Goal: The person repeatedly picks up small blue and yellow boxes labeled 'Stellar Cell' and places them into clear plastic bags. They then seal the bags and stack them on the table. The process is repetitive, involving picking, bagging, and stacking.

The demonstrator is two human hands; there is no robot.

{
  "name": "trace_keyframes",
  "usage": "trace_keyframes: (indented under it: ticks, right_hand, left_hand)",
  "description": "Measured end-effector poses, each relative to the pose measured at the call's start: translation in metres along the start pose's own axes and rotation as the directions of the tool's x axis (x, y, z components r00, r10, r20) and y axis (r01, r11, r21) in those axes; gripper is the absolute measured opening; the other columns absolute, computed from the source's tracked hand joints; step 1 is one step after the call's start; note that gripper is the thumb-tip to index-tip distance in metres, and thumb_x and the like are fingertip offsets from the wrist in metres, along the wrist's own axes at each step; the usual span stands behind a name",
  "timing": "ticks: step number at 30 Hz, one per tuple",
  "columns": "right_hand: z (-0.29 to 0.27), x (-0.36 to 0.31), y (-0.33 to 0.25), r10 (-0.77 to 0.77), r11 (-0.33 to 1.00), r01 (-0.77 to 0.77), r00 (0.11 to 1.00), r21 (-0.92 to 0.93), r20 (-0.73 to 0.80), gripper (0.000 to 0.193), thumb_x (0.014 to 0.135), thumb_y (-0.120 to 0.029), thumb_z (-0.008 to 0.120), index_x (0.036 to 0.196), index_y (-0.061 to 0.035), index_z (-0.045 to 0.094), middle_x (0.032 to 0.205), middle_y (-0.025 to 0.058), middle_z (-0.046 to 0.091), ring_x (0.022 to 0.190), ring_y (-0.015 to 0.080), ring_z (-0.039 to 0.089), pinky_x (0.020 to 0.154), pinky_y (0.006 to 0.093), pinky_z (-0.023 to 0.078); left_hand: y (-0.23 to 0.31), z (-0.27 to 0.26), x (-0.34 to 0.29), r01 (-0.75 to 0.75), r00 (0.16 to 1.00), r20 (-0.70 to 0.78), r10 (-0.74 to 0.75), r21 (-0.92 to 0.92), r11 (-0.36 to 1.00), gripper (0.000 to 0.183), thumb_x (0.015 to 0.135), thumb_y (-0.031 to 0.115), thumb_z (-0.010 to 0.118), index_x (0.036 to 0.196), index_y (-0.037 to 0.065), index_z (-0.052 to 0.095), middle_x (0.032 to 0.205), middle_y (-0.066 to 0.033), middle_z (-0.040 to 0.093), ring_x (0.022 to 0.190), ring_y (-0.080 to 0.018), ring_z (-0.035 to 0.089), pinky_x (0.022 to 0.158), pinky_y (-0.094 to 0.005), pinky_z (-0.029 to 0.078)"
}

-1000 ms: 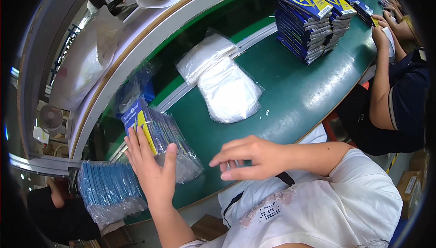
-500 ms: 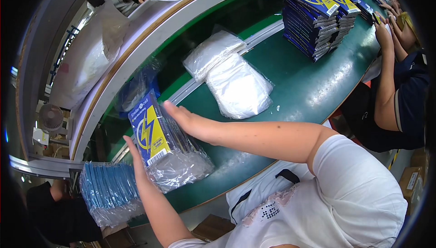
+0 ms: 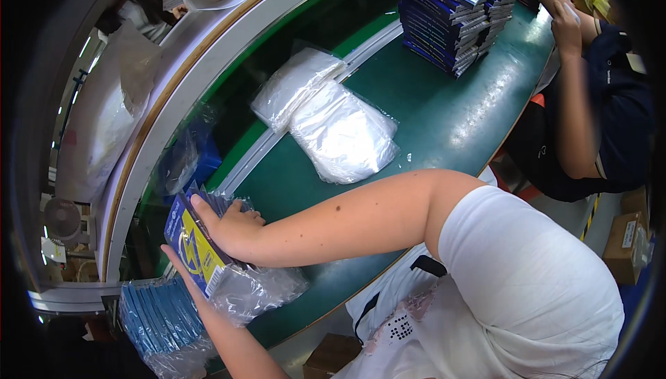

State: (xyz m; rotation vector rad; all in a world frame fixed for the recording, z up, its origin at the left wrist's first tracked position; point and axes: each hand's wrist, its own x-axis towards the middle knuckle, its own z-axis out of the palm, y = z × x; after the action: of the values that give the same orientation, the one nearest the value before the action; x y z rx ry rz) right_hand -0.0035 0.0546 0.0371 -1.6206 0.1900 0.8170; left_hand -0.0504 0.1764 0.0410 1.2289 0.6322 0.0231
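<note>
At the left near end of the scene, a row of light-blue bagged packs point(image 3: 149, 313) stood beside the work. Next to it, the left hand point(image 3: 182, 273) showed edge-on, its grip flat and straight along the left side of the front blue-and-yellow box; firm contact could not be told. That front box point(image 3: 196, 243) headed a row of boxes in clear bags on the green surface point(image 3: 479, 112), crinkled bag ends point(image 3: 260, 294) trailing toward the near edge. The right hand point(image 3: 232, 230) lay across the row's upper right side, its grip spread; whether it pinched any box could not be told. Good handling called for even pressure from both palms, faces kept parallel, and no fingertip digging into the thin film. Loose bag ends were best left unsnagged. Farther right lay flat clear bags point(image 3: 340, 132), well apart, then tall box stacks point(image 3: 444, 25) and a co-worker's arm point(image 3: 578, 112).
</note>
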Motion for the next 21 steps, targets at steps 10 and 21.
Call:
trace_keyframes:
  ticks: [10,21]
  right_hand:
    - [-0.153,-0.058,0.059,-0.302,0.933,0.171,0.85,0.316,0.431,0.094,0.085,-0.073,0.036,0.135,0.0072,0.038,0.128,0.0269,0.05,0.119,0.0319,0.05,0.093,0.0411,0.045]
    - [-0.474,-0.064,0.156,-0.237,0.629,0.751,-0.064,-0.203,-0.969,0.059,0.091,-0.059,0.043,0.096,-0.0033,0.062,0.094,0.0068,0.062,0.09,0.0161,0.055,0.08,0.0313,0.042]
  left_hand:
    - [0.005,-0.026,-0.004,-0.036,0.989,-0.146,0.024,-0.078,0.996,0.101,0.08,0.079,0.034,0.139,-0.003,0.033,0.142,-0.0186,0.035,0.127,-0.0323,0.038,0.106,-0.0396,0.029]
    - [-0.011,0.034,-0.108,-0.811,0.082,-0.061,0.995,0.576,0.102,0.057,0.099,0.044,0.03,0.125,-0.005,0.043,0.129,-0.0237,0.046,0.121,-0.0347,0.045,0.1,-0.0534,0.034]
